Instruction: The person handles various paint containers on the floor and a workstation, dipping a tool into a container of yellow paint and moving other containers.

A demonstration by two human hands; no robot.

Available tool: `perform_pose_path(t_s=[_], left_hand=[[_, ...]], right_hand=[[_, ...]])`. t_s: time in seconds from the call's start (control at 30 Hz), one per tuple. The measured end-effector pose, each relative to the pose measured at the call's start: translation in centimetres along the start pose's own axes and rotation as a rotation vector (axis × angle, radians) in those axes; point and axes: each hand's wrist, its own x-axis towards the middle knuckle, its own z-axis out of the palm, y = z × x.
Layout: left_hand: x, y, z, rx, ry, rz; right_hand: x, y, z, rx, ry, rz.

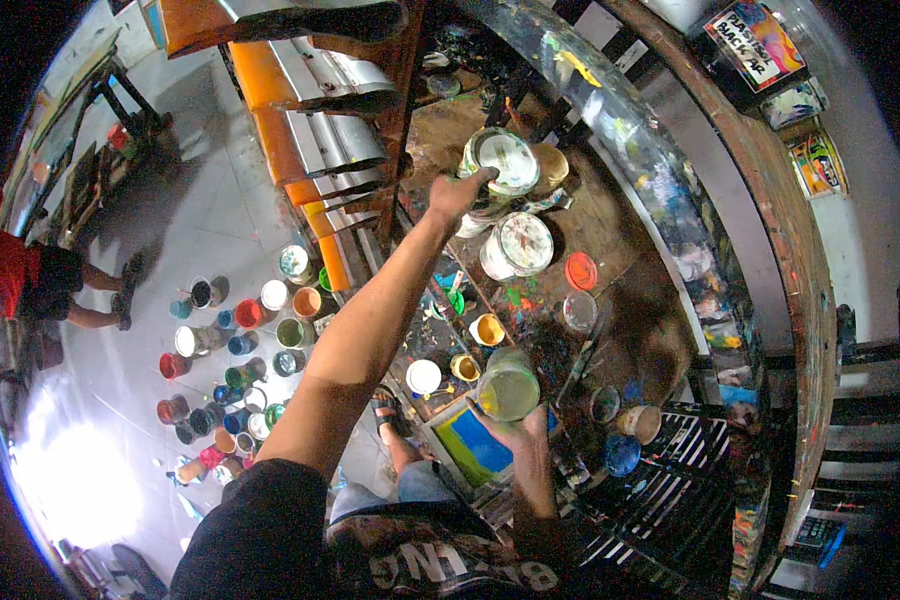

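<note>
My left arm stretches up the paint-stained board, and my left hand [455, 200] grips the rim of a white lidded tub [502, 160], beside a tan container [552, 170]. Below that tub stands another white lidded tub [518, 245], with an orange-red lid [581, 271] to its right. Lower down, my right hand [520, 430] is closed round the base of a translucent container of cloudy yellowish stuff [508, 385]. Near it are small cups of yellow paint [486, 329], a white pot [423, 377] and a framed screen [475, 445] with blue and green-yellow colour.
Many paint pots [251, 314] stand on the pale floor at left, where a person in red [15, 270] is nearby. Orange-handled squeegees [320, 160] hang in a rack above. A paint-streaked rail [670, 200] curves down the right. Dark slatted racks [660, 500] sit lower right.
</note>
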Motion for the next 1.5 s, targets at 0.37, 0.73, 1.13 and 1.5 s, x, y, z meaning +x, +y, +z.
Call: perform_pose_path(t_s=[0.37, 0.73, 1.13, 1.5], left_hand=[[-4.4, -0.4, -2.5, 0.393, 0.127, 0.058], [-20.5, -5.1, -10.7, 0.394, -0.838, 0.364], [-23.2, -6.2, -12.4, 0.369, -0.629, 0.403], [-18.5, -0.3, -9.7, 0.291, -0.239, 0.608]], right_hand=[[2.6, -0.5, 3.6, 0.149, -0.014, 0.100], [2.4, 3.8, 6.6, 0.075, -0.177, 0.212], [1.5, 7.3, 8.0, 0.088, -0.224, 0.342], [3.4, 1.9, 13.0, -0.102, -0.418, 0.328]])
